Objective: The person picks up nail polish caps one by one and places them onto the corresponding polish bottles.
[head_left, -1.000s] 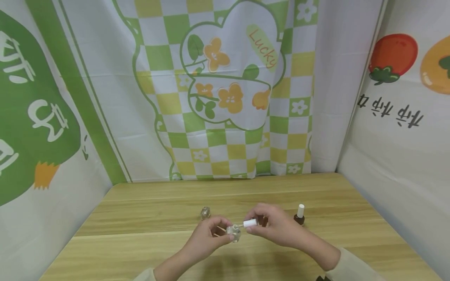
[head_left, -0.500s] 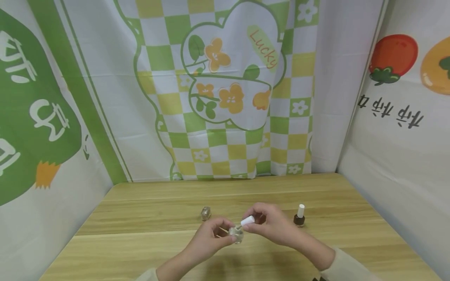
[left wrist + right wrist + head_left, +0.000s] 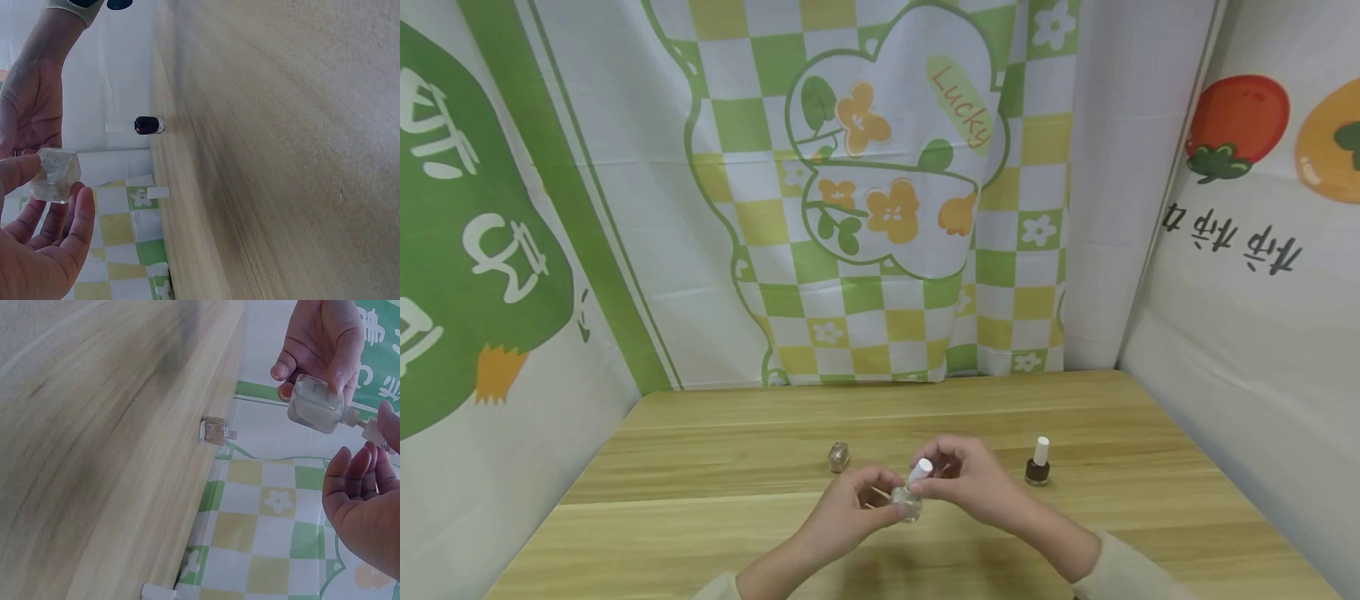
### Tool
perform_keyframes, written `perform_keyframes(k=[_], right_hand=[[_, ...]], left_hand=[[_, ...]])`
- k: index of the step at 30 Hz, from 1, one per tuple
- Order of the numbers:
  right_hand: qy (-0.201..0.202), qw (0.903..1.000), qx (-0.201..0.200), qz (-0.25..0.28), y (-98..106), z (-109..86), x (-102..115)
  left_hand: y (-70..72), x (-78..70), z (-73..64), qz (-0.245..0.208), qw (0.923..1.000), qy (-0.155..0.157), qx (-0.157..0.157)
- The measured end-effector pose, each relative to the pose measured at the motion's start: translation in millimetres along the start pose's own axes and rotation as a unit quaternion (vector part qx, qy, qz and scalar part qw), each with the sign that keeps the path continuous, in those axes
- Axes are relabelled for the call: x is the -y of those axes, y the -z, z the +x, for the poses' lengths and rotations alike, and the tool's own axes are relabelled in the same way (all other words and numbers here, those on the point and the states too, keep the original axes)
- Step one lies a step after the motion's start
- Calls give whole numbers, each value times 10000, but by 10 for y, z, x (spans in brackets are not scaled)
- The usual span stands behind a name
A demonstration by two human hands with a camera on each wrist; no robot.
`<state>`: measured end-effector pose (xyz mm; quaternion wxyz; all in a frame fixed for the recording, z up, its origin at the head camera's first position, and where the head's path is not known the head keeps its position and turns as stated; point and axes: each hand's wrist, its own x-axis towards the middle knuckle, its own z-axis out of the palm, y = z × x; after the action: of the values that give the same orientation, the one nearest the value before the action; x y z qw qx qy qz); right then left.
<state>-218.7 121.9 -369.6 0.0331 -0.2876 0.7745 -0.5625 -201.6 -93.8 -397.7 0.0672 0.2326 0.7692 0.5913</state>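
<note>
My left hand (image 3: 850,507) holds a clear glass nail polish bottle (image 3: 907,505) between thumb and fingers, above the table. My right hand (image 3: 973,482) pinches its white brush cap (image 3: 921,472). In the right wrist view, the cap (image 3: 376,434) sits just off the bottle's neck (image 3: 351,416), with a bit of brush stem showing between. Behind the left hand stands an uncapped nail polish bottle with glitter (image 3: 838,457). A dark nail polish bottle (image 3: 1038,465) with a white cap stands to the right.
A separate white cap (image 3: 158,192) is on the wooden table (image 3: 715,450) in the left wrist view; the head view does not show it. Printed cloth (image 3: 887,325) hangs behind the table and along both sides.
My right hand has moved left and tipped the brush cap from nearly level to steeply slanted, bringing it onto the bottle's neck. The left hand has shifted slightly right with the bottle.
</note>
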Motion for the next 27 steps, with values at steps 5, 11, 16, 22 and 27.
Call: perform_keyframes(k=[5, 11, 16, 22, 27], right_hand=[[46, 9998, -15, 209, -40, -2, -14], [28, 9994, -36, 350, -71, -13, -23], [-18, 9993, -109, 358, -97, -15, -41], [-102, 9984, -295, 470, -152, -18, -85], [-262, 9963, -511, 633, -205, -24, -98]], left_hand=[[-1, 4, 1, -50, 10000, 8, 55], [-5, -7, -4, -142, 9999, 43, 21], [-19, 6, -5, -359, 9993, 25, -29], [-30, 12, -7, -417, 9991, -37, -11], [-33, 2, -10, -292, 9995, -119, 13]])
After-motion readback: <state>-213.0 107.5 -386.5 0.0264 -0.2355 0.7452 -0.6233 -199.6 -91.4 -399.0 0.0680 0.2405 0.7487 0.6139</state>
